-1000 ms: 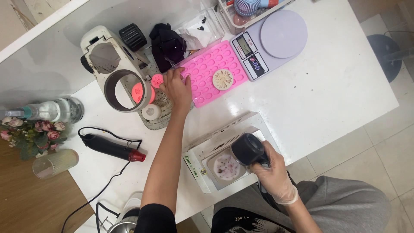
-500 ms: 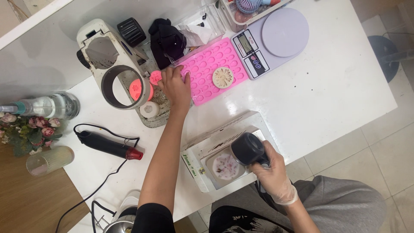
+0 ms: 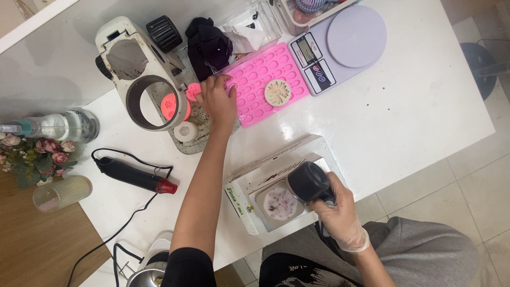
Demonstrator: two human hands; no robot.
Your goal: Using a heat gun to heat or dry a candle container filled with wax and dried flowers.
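Note:
My left hand [image 3: 219, 100] reaches across the white table [image 3: 404, 122] and pinches a small pink piece [image 3: 194, 91] at the left edge of a pink silicone mould tray [image 3: 254, 95]. A cream flower-shaped mould [image 3: 278, 92] lies on that tray. My right hand [image 3: 340, 215], in a clear glove, grips a black round-headed tool [image 3: 308, 182] over an open cardboard box [image 3: 249, 183], which holds a pale round disc with pink flecks [image 3: 280, 204].
A ring-shaped magnifier lamp [image 3: 139, 79] stands at the left over a speckled tray [image 3: 190, 139] with pink and white pieces. A kitchen scale [image 3: 340, 45], a black heat tool with red tip [image 3: 135, 177], a spray bottle [image 3: 58, 126], flowers [image 3: 34, 157] and a glass [image 3: 58, 194] surround them.
My left hand has shifted slightly to the left, from the mould tray's edge to the small pink piece. My right hand and the black tool stay over the box.

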